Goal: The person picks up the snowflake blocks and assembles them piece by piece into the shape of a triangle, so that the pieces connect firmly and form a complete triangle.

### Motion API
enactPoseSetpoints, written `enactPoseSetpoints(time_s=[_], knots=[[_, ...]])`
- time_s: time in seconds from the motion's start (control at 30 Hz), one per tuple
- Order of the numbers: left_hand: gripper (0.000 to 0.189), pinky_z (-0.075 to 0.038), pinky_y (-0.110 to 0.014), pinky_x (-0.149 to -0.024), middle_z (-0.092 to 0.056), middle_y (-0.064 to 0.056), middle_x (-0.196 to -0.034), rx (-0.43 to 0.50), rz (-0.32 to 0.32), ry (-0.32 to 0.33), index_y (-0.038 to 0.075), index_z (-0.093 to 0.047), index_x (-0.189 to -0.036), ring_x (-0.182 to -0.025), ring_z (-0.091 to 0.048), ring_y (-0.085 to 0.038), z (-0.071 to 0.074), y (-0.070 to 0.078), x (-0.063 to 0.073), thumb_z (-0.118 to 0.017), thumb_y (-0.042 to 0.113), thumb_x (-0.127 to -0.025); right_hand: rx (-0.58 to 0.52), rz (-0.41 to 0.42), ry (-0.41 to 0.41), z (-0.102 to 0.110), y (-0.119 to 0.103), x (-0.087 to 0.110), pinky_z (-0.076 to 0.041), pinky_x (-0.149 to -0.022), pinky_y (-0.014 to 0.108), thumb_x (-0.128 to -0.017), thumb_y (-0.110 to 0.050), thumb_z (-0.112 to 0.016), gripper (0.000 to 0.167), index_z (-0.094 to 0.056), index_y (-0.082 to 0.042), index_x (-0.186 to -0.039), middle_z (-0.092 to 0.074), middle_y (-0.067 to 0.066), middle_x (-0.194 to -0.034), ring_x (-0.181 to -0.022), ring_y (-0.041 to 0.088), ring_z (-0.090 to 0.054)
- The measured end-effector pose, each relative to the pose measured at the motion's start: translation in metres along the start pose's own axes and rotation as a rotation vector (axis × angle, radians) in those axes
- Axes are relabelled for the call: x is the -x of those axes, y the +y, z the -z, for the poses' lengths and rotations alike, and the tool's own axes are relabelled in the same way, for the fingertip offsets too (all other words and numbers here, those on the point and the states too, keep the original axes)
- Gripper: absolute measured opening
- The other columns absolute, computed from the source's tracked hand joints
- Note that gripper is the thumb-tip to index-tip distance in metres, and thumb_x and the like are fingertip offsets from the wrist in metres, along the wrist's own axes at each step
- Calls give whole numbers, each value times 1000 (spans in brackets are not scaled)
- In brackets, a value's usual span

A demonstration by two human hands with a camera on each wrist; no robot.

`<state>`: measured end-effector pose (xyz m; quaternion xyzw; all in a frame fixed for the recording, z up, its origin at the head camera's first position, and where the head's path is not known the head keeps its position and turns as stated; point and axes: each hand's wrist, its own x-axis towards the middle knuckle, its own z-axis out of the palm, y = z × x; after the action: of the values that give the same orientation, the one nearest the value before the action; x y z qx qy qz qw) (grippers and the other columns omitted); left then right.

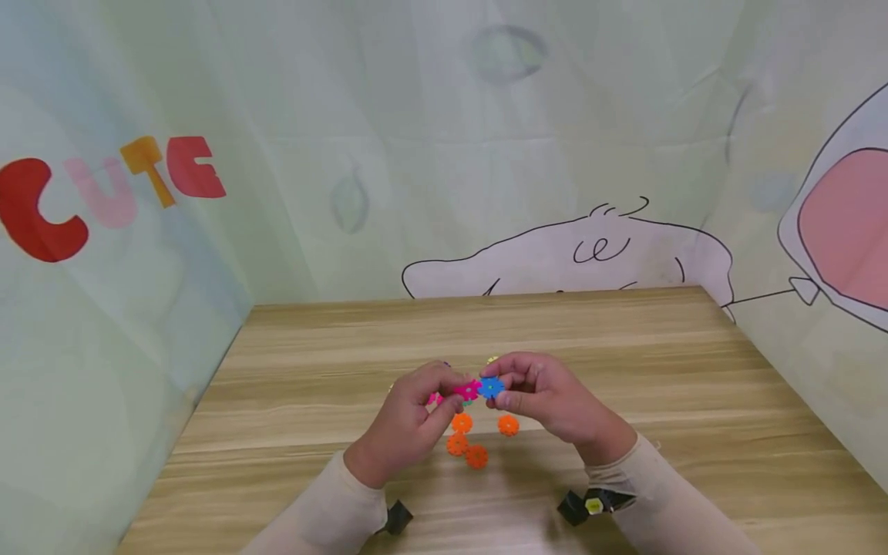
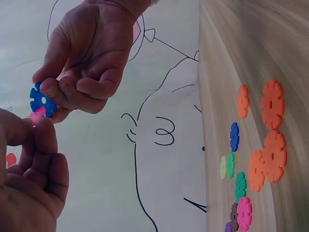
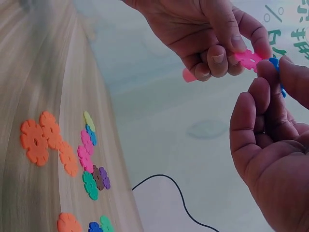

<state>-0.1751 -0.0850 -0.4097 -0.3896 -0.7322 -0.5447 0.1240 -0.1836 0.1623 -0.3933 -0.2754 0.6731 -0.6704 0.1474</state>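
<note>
Above the table, my left hand [image 1: 415, 416] pinches a pink flower-shaped snap disc [image 1: 468, 391] between thumb and fingers. My right hand [image 1: 555, 395] grips a blue snap disc [image 1: 491, 387] by its outer edge. The two discs meet at their notched rims, the blue one turned at an angle to the pink in the left wrist view. Fingertips cover part of both discs. Below the hands, several orange discs [image 1: 475, 456] lie on the wooden table [image 1: 312, 439].
More discs lie flat beyond the orange ones: a green disc [image 3: 90, 185], a brown disc [image 3: 98, 178], a purple disc [image 3: 105, 178], a yellow disc [image 3: 89, 121] and pink discs [image 3: 85, 158]. A printed cloth backdrop [image 1: 312, 154] stands behind the table.
</note>
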Motion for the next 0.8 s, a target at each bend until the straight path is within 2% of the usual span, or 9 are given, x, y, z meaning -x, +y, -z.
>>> enactPoseSetpoints(time_s=[0.2, 0.43, 0.63, 0.8], knots=[[23, -63, -32, -70, -65, -6, -88, 15, 10, -4, 6, -72, -113, -74, -66, -21, -2, -2, 1, -65, -9, -97, -2, -20, 1, -1, -1, -1, -62, -87, 26, -100, 5, -65, 33, -55, 20, -128, -73, -1, -99, -94, 12, -75], [21, -59, -29, -76, -68, -4, -88, 33, 14, -22, 6, -74, -112, -75, -65, -12, -3, -1, -1, -66, -7, -98, -25, -21, -22, -1, -1, 0, -62, -86, 26, -100, 4, -65, 34, -54, 21, -128, -74, -2, -98, -93, 11, -75], [28, -59, -30, -71, -67, 2, -94, -22, 43, -19, 13, -73, -118, -80, -64, -11, -2, 2, -1, -68, -5, -98, -33, -25, -18, -1, -2, 0, -62, -87, 25, -102, 3, -63, 35, -53, 21, -130, -73, -2, -98, -93, 10, -74], [36, -60, -31, -76, -71, 0, -103, -113, 4, -25, 16, -69, -127, -88, -64, -11, 0, 1, -1, -73, 0, -95, -9, -58, 6, 1, -3, 0, -62, -88, 26, -103, 0, -62, 33, -56, 17, -130, -72, -2, -95, -91, 10, -73]])
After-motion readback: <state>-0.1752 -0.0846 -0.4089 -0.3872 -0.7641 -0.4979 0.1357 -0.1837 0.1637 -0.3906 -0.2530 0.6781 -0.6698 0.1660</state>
